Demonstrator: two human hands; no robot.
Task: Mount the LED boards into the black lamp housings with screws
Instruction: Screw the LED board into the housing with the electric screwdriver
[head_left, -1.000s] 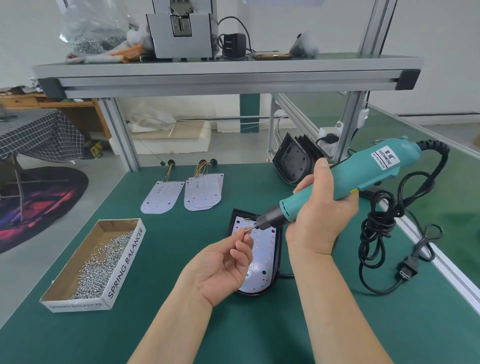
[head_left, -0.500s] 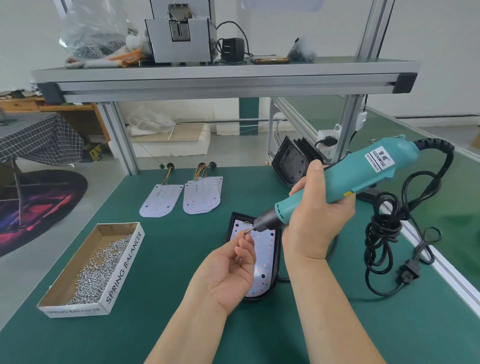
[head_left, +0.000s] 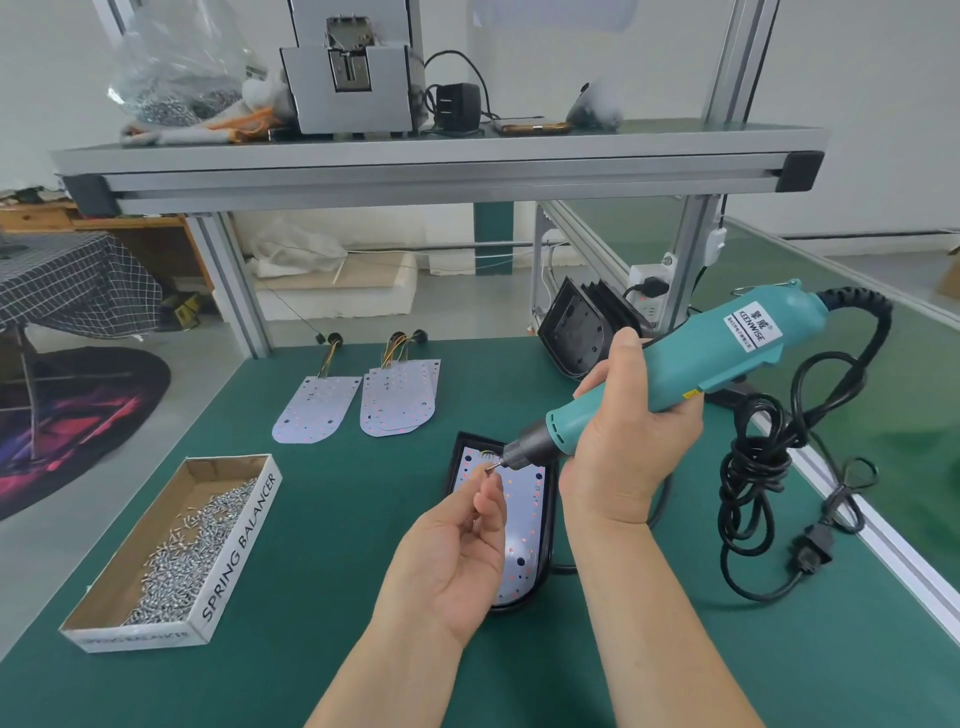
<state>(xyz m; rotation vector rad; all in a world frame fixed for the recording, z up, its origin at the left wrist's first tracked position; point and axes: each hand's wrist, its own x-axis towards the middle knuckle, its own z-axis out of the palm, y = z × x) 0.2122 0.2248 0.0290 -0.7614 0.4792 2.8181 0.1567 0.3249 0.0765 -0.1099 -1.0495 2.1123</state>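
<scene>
The left hand (head_left: 447, 561) and the right hand (head_left: 623, 447) cover the middle of the LED board (head_left: 522, 551) in the black lamp housing (head_left: 456, 462); its right rim goes under the right wrist. The screw (head_left: 490, 469) at the tip of the electric screwdriver (head_left: 727, 353) is too small to tell its head, and the small print on the tool's label cannot be read. At 1 o'clock from the housing, the stack of black housings (head_left: 571, 338) is partly behind the right thumb and cannot be counted. At 11 o'clock, the number of boards in the pile of LED boards (head_left: 397, 400) is unclear. The picture's lower edge cuts both forearms.
</scene>
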